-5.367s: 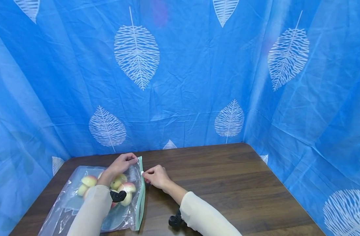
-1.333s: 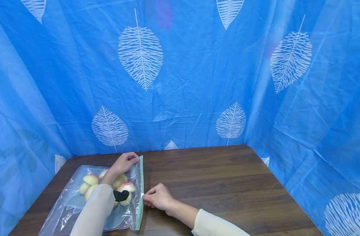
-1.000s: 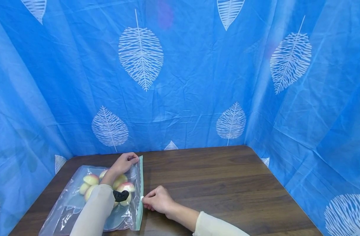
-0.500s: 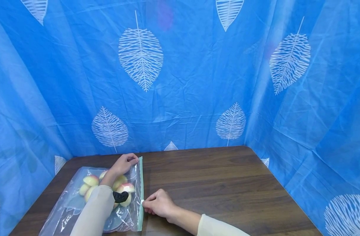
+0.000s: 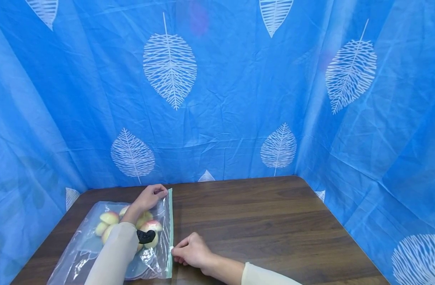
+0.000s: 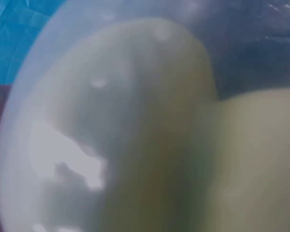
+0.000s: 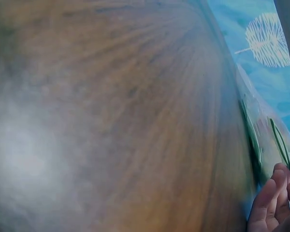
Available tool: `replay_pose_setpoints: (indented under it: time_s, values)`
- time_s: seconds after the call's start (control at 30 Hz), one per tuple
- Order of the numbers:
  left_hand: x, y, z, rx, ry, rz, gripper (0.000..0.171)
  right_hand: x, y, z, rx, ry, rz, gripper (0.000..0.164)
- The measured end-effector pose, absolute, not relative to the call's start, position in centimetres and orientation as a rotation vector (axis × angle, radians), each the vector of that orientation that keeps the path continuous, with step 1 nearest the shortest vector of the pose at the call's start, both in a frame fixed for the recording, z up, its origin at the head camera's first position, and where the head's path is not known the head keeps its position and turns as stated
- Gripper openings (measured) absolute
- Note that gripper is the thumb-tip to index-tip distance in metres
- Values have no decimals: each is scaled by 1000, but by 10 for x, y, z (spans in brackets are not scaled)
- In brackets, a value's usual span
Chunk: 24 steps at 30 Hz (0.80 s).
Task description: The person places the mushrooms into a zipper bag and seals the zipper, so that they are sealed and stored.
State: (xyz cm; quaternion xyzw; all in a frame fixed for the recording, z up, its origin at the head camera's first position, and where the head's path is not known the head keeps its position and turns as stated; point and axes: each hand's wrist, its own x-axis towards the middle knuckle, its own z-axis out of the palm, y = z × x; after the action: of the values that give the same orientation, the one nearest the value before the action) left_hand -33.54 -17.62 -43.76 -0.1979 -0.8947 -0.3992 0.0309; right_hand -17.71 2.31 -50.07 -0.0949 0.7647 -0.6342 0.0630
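Observation:
A clear zip bag lies flat at the left of the table in the head view, its pale green seal strip on the right side. Inside it are several rounded, pale yellow pieces with pink tops; my left forearm covers some. At the strip's far end, my left hand pinches the bag's edge. My right hand pinches the small white slider on the strip, near its close end. In the right wrist view the fingers are bunched at the green seal lines. The left wrist view shows only blurred pieces through plastic.
The dark wooden table extends to the right of the bag. Blue curtains with white leaf prints hang behind and at both sides. A black wrist camera sits on my left sleeve, above the bag.
My right hand has drawn the slider along the strip toward me, from near the far end to near the close end. The left hand has kept its grip at the far corner.

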Motion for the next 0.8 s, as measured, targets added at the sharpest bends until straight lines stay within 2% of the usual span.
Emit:
replay_pose_setpoints:
  time_s: [0.8]
  values:
    - [-339, -176, -439, -548, -2765, -1168, 15, -153, 23, -502, -274, 2305, -1866, 12]
